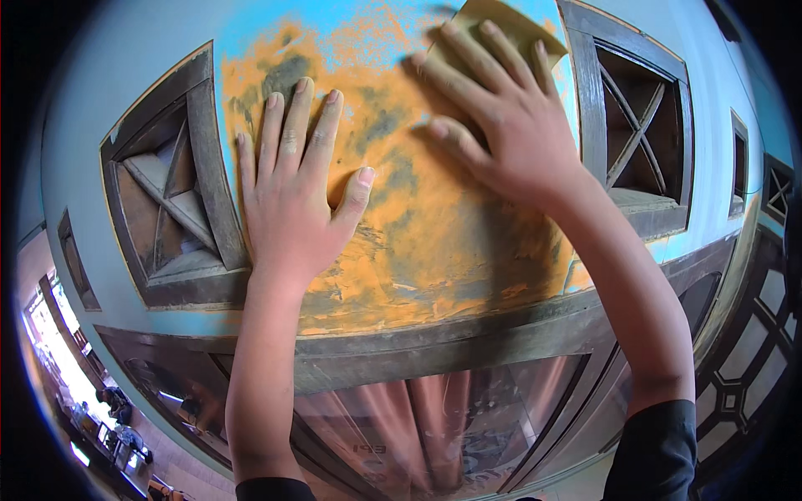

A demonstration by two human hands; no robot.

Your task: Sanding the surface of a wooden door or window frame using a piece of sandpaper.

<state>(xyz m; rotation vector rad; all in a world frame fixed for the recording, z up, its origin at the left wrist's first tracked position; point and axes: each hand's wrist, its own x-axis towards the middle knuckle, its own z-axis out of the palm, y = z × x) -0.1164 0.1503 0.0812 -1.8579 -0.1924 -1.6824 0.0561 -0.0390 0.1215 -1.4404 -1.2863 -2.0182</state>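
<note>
My left hand (291,203) lies flat on the wall with its fingers spread and nothing in it. Under it is a patch of orange filler or old paint (376,257), blotched with grey and worn through beside bright blue paint (247,28). Higher up on the right, my right hand (517,128) presses a tan sheet of what looks like sandpaper (532,28) against the same patch. The sheet sticks out past my fingertips, and its face towards the wall is hidden. Pale dust coats the fingers of both hands.
Dark wooden vent frames with crossed slats flank the patch, one at left (219,169) and one at right (586,94). Below runs a dark wooden ledge (438,351) over a glass pane with a reddish curtain (438,432) behind. Furniture and a bright opening (69,351) show at lower left.
</note>
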